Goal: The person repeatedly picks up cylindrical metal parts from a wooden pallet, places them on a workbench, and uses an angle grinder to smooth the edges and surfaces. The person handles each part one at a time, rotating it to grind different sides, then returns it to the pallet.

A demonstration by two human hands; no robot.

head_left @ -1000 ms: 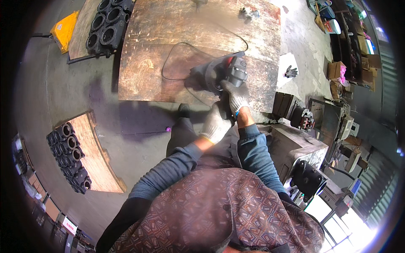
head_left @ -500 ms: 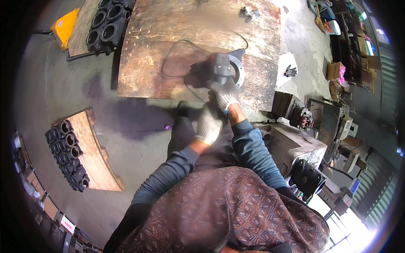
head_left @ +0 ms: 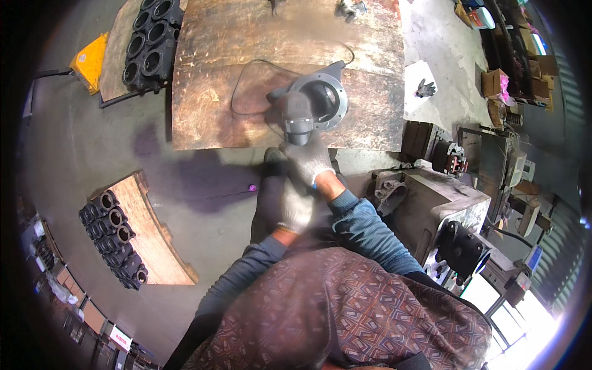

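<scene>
A dark corded power tool, by its shape an angle grinder, is in front of me at the near edge of the wooden tabletop. My right hand, in a pale knitted glove, is closed round its body just behind the head. Nearer to me, my gloved left hand is closed at the tool's rear end; its fingers are partly hidden and smeared. Beyond and right of the grinder lies a grey metal casting with a round bolt-hole flange. The grinder's head overlaps the casting's left side; whether they touch I cannot tell.
A thin black cord loops over the wooden tabletop. Black castings sit on a pallet at the far left, by a yellow pallet jack; more castings rest on a board nearer. A grimy machine stands at right.
Both hands and the grinder have moved left and toward me. More of the casting's flange and opening now shows. My view has shifted slightly.
</scene>
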